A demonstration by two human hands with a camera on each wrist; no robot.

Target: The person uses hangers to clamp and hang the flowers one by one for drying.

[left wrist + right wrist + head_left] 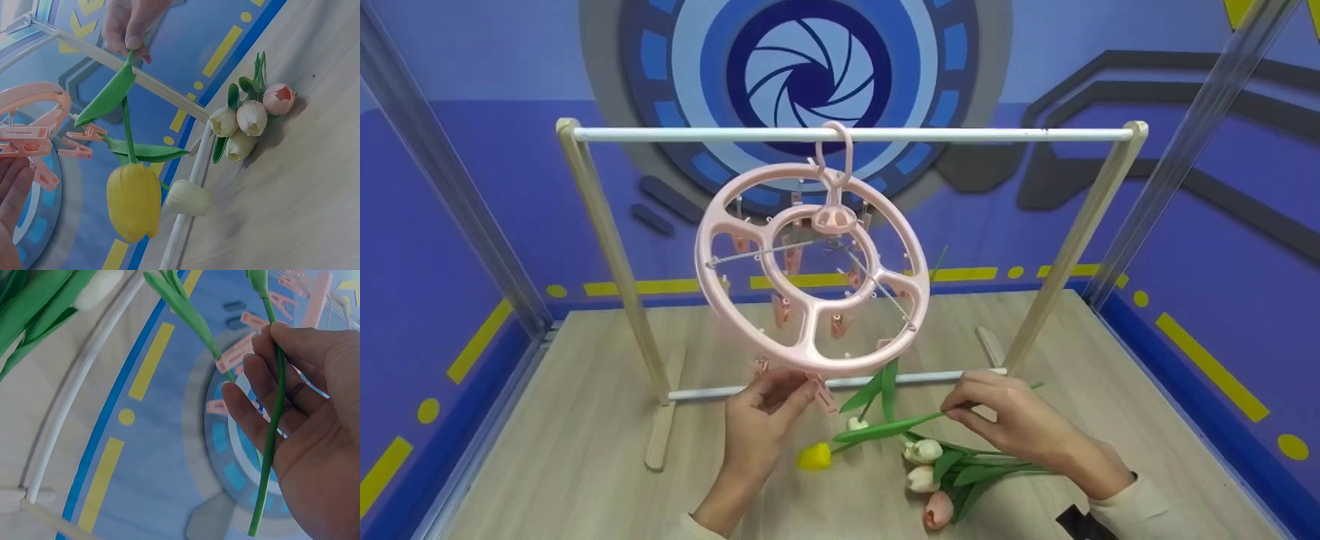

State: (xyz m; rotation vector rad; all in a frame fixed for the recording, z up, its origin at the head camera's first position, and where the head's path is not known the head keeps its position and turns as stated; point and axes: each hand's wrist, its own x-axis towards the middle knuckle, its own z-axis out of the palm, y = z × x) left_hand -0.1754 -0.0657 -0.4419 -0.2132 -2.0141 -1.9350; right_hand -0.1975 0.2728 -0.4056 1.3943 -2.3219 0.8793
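Observation:
My left hand (pixel 765 424) pinches a pink clothespin (pixel 824 396) at the near lower rim of the round pink hanger (pixel 806 356). Between thumb and fingers, my right hand (pixel 1012 412) holds the green stem (pixel 277 399) of a yellow tulip (pixel 814 456). Its bloom points toward the left hand in the head view, below the clothespin. A white tulip (pixel 189 198) hangs head down from the hanger, its stem caught in another clothespin (pixel 235 352). More pink clothespins dangle around both rings.
The hanger hooks over the white top bar (pixel 697 135) of a wooden-legged rack (pixel 611 262). Several white and pink tulips (pixel 938 510) lie on the wooden tabletop (pixel 585 480) near the right forearm. A lower white bar (pixel 705 393) joins the rack's feet. Blue printed walls surround the table.

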